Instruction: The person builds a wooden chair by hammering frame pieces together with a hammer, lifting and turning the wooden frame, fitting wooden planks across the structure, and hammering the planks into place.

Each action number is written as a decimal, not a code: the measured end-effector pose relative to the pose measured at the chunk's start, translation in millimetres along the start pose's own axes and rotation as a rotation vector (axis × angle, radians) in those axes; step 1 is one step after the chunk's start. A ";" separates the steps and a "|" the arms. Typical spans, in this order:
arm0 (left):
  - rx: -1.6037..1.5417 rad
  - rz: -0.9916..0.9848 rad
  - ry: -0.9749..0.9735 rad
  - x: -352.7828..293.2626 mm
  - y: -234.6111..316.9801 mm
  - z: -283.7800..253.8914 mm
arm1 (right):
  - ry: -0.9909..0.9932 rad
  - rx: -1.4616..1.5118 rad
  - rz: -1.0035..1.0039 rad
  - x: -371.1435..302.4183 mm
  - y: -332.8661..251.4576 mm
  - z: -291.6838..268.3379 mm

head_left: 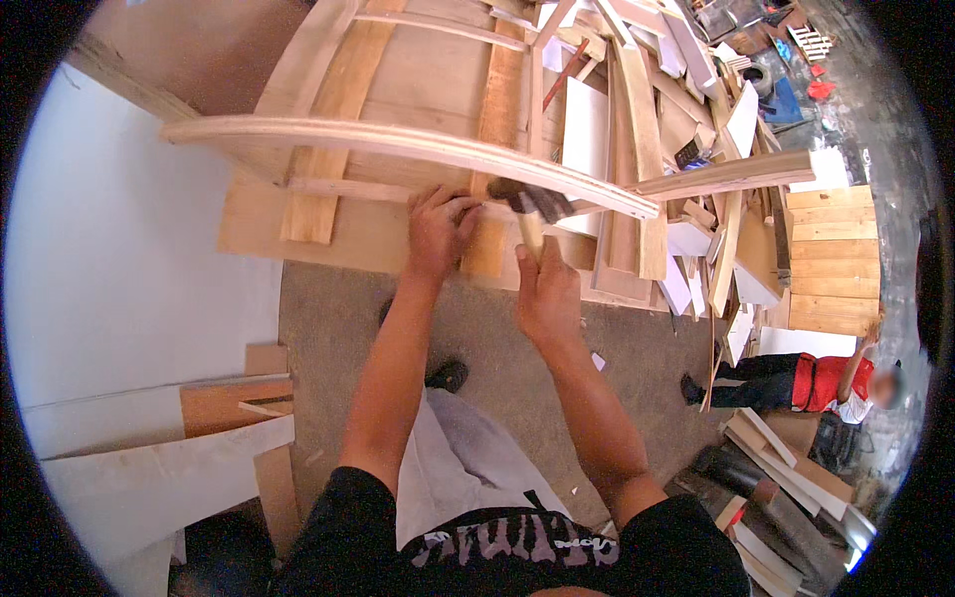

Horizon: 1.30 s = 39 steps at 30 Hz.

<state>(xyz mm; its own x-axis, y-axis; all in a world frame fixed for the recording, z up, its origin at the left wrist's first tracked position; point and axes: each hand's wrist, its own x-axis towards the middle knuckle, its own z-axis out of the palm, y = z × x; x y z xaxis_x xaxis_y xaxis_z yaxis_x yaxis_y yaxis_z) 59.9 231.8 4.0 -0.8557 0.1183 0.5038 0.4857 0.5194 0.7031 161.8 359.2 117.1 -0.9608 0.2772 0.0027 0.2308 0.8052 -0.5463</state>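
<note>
A hammer (530, 229) with a pale wooden handle and a dark head is in my right hand (549, 296), which is closed round the handle. Its head is slightly blurred and lies just under the long wooden rail of a frame (418, 141). Beside it on the left, my left hand (438, 234) is closed, thumb and fingers pinched together at the frame's lower crosspiece (348, 189). Whatever sits between those fingertips is too small to make out. Under the frame, wooden slats (328, 129) lie across brown board.
Wood offcuts and white panels (587, 139) are heaped to the right. A light wall or panel (139, 249) stands at the left, with boards (189, 468) below it. Farther right is another person (821, 384) in red and dark clothes, near a plank panel (834, 261).
</note>
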 end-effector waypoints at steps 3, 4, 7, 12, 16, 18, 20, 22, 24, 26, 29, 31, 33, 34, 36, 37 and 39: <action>-0.004 -0.051 0.003 2.4 8.0 -1.2 | 0.011 -0.047 -0.014 1.6 3.4 6.6; -0.002 -0.031 0.023 2.4 4.6 -1.8 | 0.006 -0.127 -0.076 2.5 4.6 10.1; -0.020 -0.021 0.021 0.2 1.5 0.1 | -0.075 -0.047 0.028 0.7 4.6 4.8; 0.000 0.012 0.032 0.2 -0.8 0.3 | -0.027 -0.076 -0.039 -2.2 9.2 15.1; -0.039 0.013 -0.026 1.6 1.3 -5.7 | 0.011 -0.027 0.012 -7.7 2.7 5.2; -0.025 0.022 -0.058 4.4 2.3 -11.9 | 0.043 0.006 -0.024 -9.5 6.7 5.4; 0.027 0.066 -0.085 7.7 -5.3 -22.0 | 0.080 0.037 -0.064 -9.4 10.3 3.8; 0.059 0.051 -0.149 11.6 -23.5 -31.5 | 0.036 0.089 -0.053 -10.6 8.9 6.0; 0.075 0.034 -0.224 13.1 -25.8 -33.3 | 0.041 0.033 -0.061 -9.6 8.1 8.2; 0.257 0.186 -0.116 21.5 -15.6 -39.3 | 0.049 -0.029 -0.071 -7.8 9.1 4.5; 0.170 0.088 -0.254 22.3 -21.4 -47.4 | -0.006 -0.016 -0.022 -9.2 -3.9 0.3; 0.197 0.115 -0.229 22.6 -21.1 -46.4 | 0.014 0.010 0.067 -12.2 -8.6 4.2; 0.223 0.144 -0.204 22.3 -22.0 -44.2 | -0.022 -0.086 0.012 -6.9 -4.8 13.0; 0.214 0.148 -0.182 21.6 -22.8 -42.4 | -0.059 -0.182 -0.045 -5.0 -3.9 15.3; 0.206 0.149 -0.162 20.4 -24.8 -41.5 | -0.041 -0.120 0.013 -8.0 -10.9 5.9; 0.205 0.125 -0.200 19.6 -25.6 -42.1 | -0.026 -0.058 0.068 -9.8 -15.6 2.3; 0.202 0.100 -0.237 18.7 -25.3 -40.7 | -0.018 -0.071 0.130 -15.6 -12.1 4.3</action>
<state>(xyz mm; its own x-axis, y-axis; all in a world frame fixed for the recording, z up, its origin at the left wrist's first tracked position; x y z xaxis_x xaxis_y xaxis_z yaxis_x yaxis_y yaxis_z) 38.8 186.4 16.0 -0.8350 0.3587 0.4172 0.5442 0.6503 0.5301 173.3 342.9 120.1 -0.9246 0.3725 -0.0794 0.3629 0.7985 -0.4803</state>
